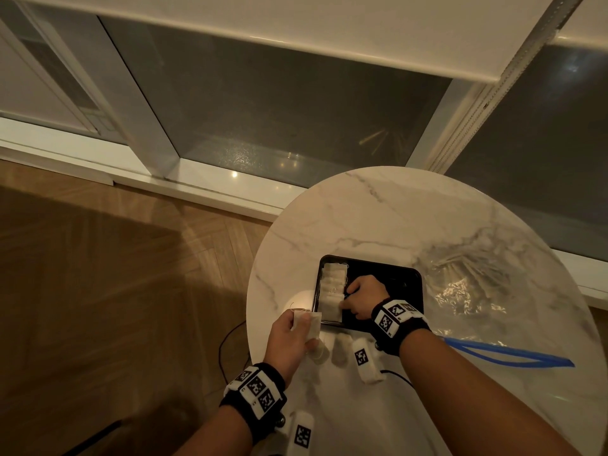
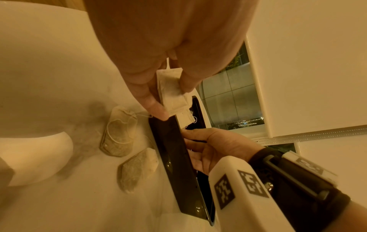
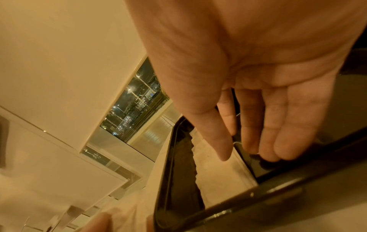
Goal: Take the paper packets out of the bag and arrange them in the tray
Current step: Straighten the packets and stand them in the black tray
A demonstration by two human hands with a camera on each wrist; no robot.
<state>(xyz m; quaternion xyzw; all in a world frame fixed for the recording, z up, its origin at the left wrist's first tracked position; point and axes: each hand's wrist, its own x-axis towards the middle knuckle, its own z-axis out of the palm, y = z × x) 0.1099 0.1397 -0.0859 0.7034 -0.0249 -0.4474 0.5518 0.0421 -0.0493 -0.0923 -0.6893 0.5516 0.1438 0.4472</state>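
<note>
A black tray (image 1: 388, 273) lies on the round marble table. A row of white paper packets (image 1: 333, 286) overlaps along its left side. My right hand (image 1: 347, 296) reaches into the tray; in the right wrist view its fingers (image 3: 278, 146) are straight, and its thumb touches the nearest packet (image 3: 216, 169). My left hand (image 1: 301, 329) hovers at the tray's front left corner and pinches a small stack of packets (image 2: 170, 87) between thumb and fingers. Two loose packets (image 2: 119, 138) (image 2: 137, 171) lie on the table just in front of the tray. The clear plastic bag (image 1: 467, 284) lies crumpled to the tray's right.
The bag's blue zip strip (image 1: 513, 353) trails towards the table's front right. The table edge (image 1: 253, 291) is close to my left hand, with wooden floor and a dark cable (image 1: 227, 343) below. A window sill runs behind the table.
</note>
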